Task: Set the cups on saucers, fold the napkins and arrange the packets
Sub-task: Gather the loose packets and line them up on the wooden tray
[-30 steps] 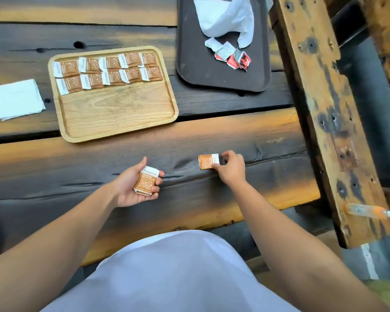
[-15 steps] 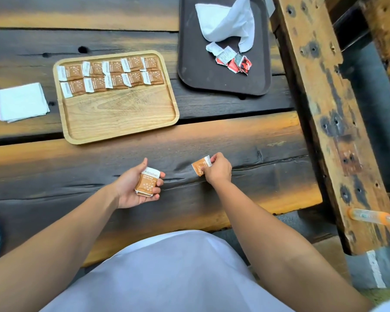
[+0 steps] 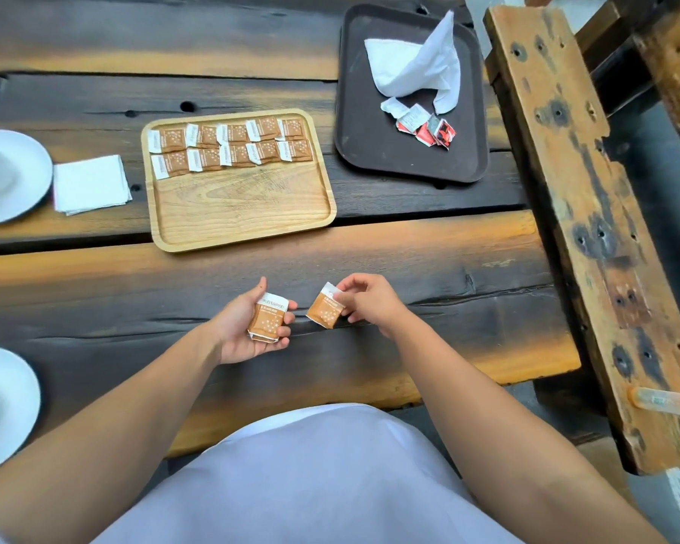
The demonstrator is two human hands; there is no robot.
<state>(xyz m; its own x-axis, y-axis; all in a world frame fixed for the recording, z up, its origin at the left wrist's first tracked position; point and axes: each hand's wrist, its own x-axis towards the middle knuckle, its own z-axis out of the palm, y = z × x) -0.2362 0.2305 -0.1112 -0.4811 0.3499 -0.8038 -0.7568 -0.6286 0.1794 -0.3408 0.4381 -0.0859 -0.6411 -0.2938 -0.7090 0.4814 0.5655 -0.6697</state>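
My left hand (image 3: 248,327) lies palm up over the near table plank and holds a small stack of brown packets (image 3: 268,319). My right hand (image 3: 370,302) pinches a single brown packet (image 3: 326,311) by its white end, tilted and lifted off the wood, just right of the stack. On the wooden tray (image 3: 244,214) further back, two rows of several brown packets (image 3: 230,145) lie side by side along the far edge. A folded white napkin (image 3: 91,183) rests left of the tray.
A dark tray (image 3: 362,131) at the back right carries a crumpled white napkin (image 3: 417,68) and a few red packets (image 3: 428,127). White saucers sit at the left edge, one far (image 3: 12,178) and one near (image 3: 1,406). A weathered wooden beam (image 3: 589,229) runs along the right.
My right hand has picked the single packet up off the plank and carried it left toward the stack in my left hand. The view has shifted, showing the saucers at the left.
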